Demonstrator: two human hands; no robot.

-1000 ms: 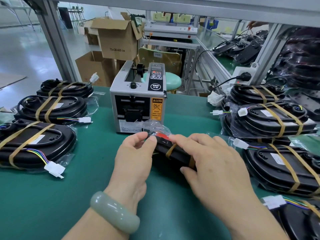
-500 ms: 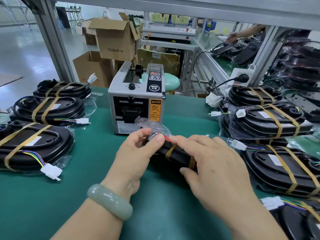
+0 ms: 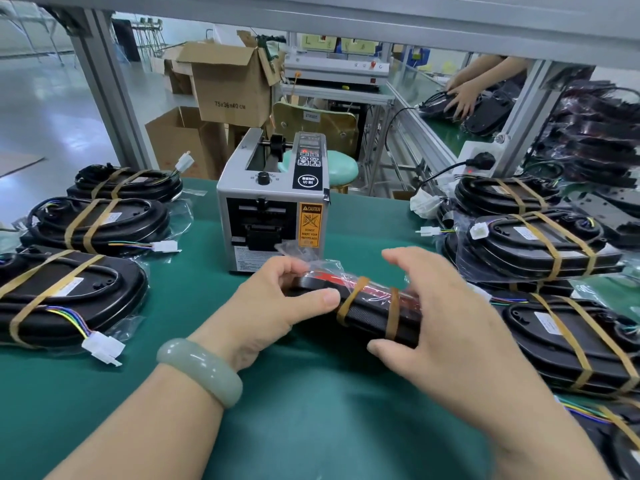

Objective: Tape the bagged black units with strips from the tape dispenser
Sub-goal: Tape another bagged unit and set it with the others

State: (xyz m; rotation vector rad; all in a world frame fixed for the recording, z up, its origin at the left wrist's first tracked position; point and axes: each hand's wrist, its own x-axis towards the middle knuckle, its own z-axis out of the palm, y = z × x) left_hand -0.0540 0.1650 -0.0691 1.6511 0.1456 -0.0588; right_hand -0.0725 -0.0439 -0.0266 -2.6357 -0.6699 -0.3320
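A bagged black unit (image 3: 367, 315) stands on its edge on the green mat in front of the grey tape dispenser (image 3: 273, 206). Two tan tape strips cross it. My left hand (image 3: 277, 303) grips its left end, thumb on the near face and fingers over the top. My right hand (image 3: 446, 317) curls round its right part, thumb under the near side and fingers over the top. The unit's right end is hidden behind that hand.
Taped bagged units lie in a row at the left (image 3: 69, 296) and in stacks at the right (image 3: 540, 244). Cardboard boxes (image 3: 228, 84) stand beyond the bench. Another person's hand (image 3: 460, 98) works at the far right bench. A wall socket (image 3: 478, 161) sits by the frame post.
Both hands have tipped the unit up onto its edge, so both tape strips now show. My right hand has lifted off its flat press and curled round the unit.
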